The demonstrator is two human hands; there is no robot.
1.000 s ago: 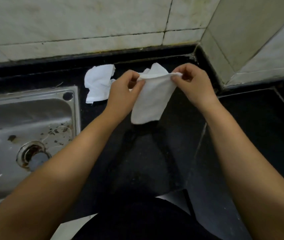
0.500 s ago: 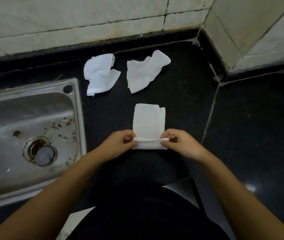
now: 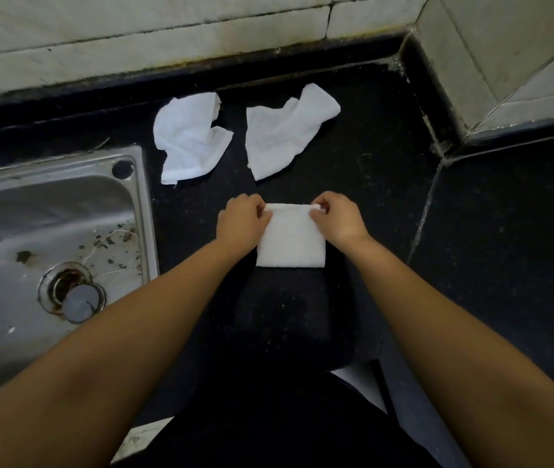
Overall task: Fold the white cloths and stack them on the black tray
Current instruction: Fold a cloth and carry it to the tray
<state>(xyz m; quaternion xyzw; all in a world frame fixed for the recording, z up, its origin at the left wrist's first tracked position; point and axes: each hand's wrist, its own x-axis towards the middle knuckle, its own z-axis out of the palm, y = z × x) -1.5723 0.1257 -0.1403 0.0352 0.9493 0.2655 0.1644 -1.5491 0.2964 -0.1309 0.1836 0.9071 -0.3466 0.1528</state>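
- A black stone counter fills most of the frame, running back to a pale tiled wall along the top edge.
- A stainless steel sink takes up the left side; its basin is speckled with debris around a round drain.
- Two bare forearms reach in from the bottom corners toward the centre.
- A folded white cloth lies flat on the counter at centre frame, a neat rectangle.
- The left hand pinches the cloth's upper left corner; the right hand pinches its upper right corner.
- Two crumpled white cloths lie above centre, apart from each other: the left crumpled cloth just beside the sink's corner, the right crumpled cloth near it.
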